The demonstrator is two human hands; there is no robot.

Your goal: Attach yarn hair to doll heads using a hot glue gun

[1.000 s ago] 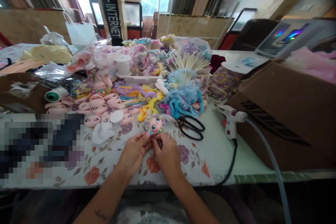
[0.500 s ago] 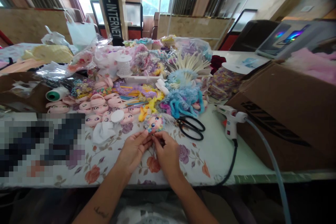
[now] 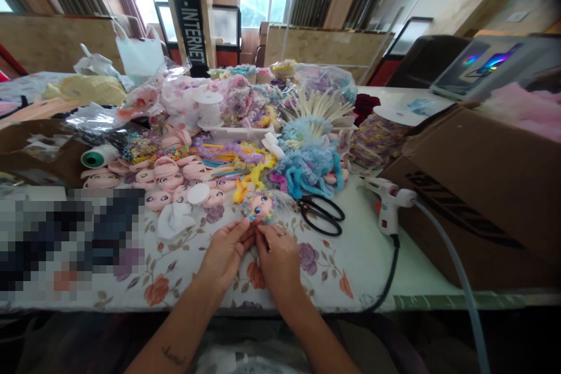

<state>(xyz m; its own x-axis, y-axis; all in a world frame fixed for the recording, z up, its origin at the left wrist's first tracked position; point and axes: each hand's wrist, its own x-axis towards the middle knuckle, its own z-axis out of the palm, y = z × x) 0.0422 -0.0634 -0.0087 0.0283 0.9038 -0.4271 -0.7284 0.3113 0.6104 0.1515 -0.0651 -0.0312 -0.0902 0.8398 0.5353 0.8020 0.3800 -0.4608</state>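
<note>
A small doll head (image 3: 262, 207) with painted blue eyes and curly pastel trim round its face is at the near middle of the flowered cloth. My left hand (image 3: 227, 248) pinches its lower edge, thumb on top. Close beside, my right hand (image 3: 279, 251), with a ring on one finger, has its fingertips pressed together at the same lower edge. The fingers hide whatever small part lies between them. Just right of the head lie black-handled scissors (image 3: 322, 214), their blades partly under pale fluffy strands.
Several doll faces (image 3: 169, 182), a white disc (image 3: 198, 194) and blue curly yarn (image 3: 307, 166) crowd the area beyond my hands. A white glue gun (image 3: 388, 210) with a cord stands at right before a cardboard box (image 3: 473, 204). A yarn spool (image 3: 381, 134) sits behind.
The view has shifted slightly. My right hand has turned a little, so its ring now shows. Both hands stay at the doll head's lower edge.
</note>
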